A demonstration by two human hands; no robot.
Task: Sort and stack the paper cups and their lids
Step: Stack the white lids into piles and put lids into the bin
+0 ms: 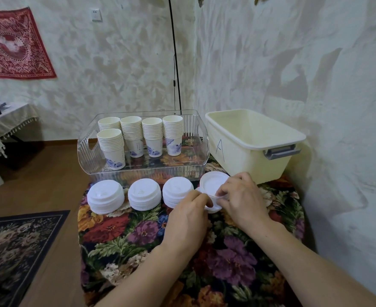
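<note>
Several stacks of white paper cups (134, 134) with blue prints stand in a clear plastic tray (202, 149) at the back of the table. Three stacks of white lids (105, 196) (144, 194) (176, 190) lie in a row in front of the tray. A fourth stack of lids (211, 183) sits at the right end of the row. My left hand (188, 220) and my right hand (241, 197) both pinch the near edge of this fourth stack, which tilts up toward me. Their fingers hide its front rim.
A cream plastic bin (249, 151) marked "A" stands at the back right against the wall. The table wears a floral cloth (138, 235). A black cable (175, 63) hangs down the wall behind the tray. A rug (16, 244) lies on the wooden floor at left.
</note>
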